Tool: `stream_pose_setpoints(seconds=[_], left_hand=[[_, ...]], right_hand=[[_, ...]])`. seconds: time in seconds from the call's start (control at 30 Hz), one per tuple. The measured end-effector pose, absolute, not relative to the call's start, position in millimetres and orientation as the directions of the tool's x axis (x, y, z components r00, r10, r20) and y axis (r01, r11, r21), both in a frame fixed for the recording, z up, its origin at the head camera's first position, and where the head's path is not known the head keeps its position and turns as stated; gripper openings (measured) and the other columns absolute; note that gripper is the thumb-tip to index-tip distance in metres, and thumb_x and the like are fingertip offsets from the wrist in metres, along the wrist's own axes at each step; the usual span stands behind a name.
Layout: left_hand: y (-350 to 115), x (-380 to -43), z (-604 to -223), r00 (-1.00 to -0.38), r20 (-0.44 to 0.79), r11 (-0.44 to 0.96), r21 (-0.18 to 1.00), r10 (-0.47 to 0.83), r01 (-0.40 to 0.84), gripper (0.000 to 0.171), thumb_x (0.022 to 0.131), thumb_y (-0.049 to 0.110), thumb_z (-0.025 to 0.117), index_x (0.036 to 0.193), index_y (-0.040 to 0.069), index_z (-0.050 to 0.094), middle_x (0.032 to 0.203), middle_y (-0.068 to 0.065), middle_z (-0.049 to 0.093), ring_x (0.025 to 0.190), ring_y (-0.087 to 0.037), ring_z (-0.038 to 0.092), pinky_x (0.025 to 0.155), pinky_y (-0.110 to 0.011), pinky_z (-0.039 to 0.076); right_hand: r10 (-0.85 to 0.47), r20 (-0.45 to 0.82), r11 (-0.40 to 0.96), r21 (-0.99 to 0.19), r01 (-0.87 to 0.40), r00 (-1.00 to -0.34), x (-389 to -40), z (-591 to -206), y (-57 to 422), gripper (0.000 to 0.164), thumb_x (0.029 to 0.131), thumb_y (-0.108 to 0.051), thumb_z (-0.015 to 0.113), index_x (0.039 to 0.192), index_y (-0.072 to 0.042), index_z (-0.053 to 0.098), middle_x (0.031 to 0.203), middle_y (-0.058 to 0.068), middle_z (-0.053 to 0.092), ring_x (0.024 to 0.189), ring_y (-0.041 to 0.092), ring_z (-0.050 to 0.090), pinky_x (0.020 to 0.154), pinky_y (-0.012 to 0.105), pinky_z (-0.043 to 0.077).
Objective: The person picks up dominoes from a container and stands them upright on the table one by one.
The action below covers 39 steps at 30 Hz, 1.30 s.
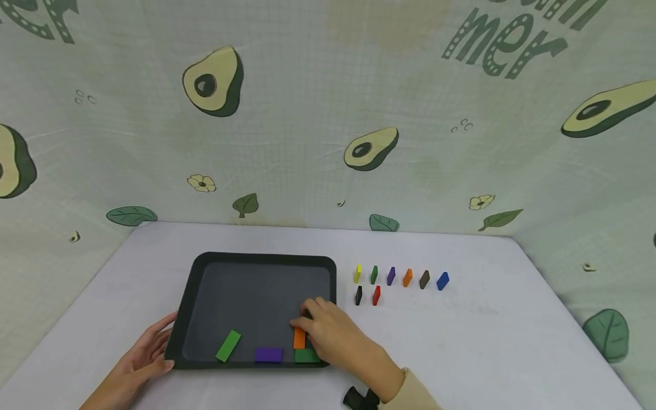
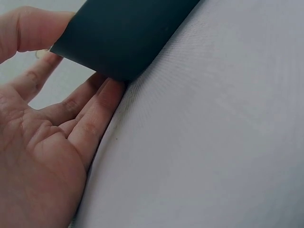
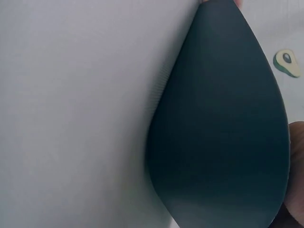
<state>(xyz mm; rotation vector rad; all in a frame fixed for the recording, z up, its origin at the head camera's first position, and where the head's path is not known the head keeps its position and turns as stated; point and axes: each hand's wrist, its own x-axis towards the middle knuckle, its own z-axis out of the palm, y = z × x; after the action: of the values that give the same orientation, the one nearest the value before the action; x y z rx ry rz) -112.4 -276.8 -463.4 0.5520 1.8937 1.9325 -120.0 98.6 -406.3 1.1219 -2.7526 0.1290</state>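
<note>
A dark tray lies on the white table. My left hand holds its near left corner, thumb at the rim and the other fingers against the side, as the left wrist view also shows. Over the tray's right side, my right hand pinches the far end of an orange block; part of that block is hidden by the fingers. Its near end meets a green block lying along the near wall. Further left lie a purple block and a slanted green block. The tray's outer wall blocks the right wrist view.
Right of the tray, small domino-like blocks stand upright in two rows. The back row runs from a yellow block to a blue block; a black block and a red block stand nearer. A patterned cloth hangs behind.
</note>
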Motion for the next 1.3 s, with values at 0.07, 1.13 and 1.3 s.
stream_pose_setpoints(seconds=[0.07,1.13,1.3], left_hand=[[-277.0,-111.2,-461.7,-0.853,0.002,-0.016,1.0,0.521,-0.008,0.068,0.096,-0.006,0.037,0.15,0.014,0.001,0.138,0.024,0.034,0.121,0.015,0.038,0.09,-0.009,0.042],[-272.7,-108.0,-456.1,-0.887,0.015,0.05,0.998,0.461,0.043,0.058,0.098,-0.002,0.035,0.15,0.007,0.011,0.143,0.025,0.033,0.123,0.015,0.036,0.091,-0.005,0.038],[-271.9,-108.3,-455.6,-0.891,0.01,0.067,0.997,0.453,0.045,0.057,0.098,-0.001,0.036,0.15,0.008,0.012,0.142,0.025,0.032,0.123,0.015,0.036,0.09,-0.005,0.039]], right_hand=[[-0.68,0.195,0.718,-0.015,-0.695,-0.707,-119.7,-407.7,97.8,0.027,0.085,-0.01,0.065,0.111,-0.018,0.068,0.105,-0.001,0.056,0.088,0.011,0.049,0.078,0.018,0.045],[-0.633,0.158,0.761,-0.058,-0.647,-0.758,-120.9,-405.0,98.6,0.013,0.089,-0.018,0.063,0.1,-0.011,0.068,0.094,-0.003,0.062,0.085,0.011,0.051,0.076,0.02,0.045],[-0.618,0.147,0.765,-0.114,-0.634,-0.772,-119.8,-394.8,103.2,0.015,0.09,-0.018,0.062,0.102,-0.01,0.067,0.095,-0.003,0.059,0.086,0.01,0.05,0.076,0.019,0.044]])
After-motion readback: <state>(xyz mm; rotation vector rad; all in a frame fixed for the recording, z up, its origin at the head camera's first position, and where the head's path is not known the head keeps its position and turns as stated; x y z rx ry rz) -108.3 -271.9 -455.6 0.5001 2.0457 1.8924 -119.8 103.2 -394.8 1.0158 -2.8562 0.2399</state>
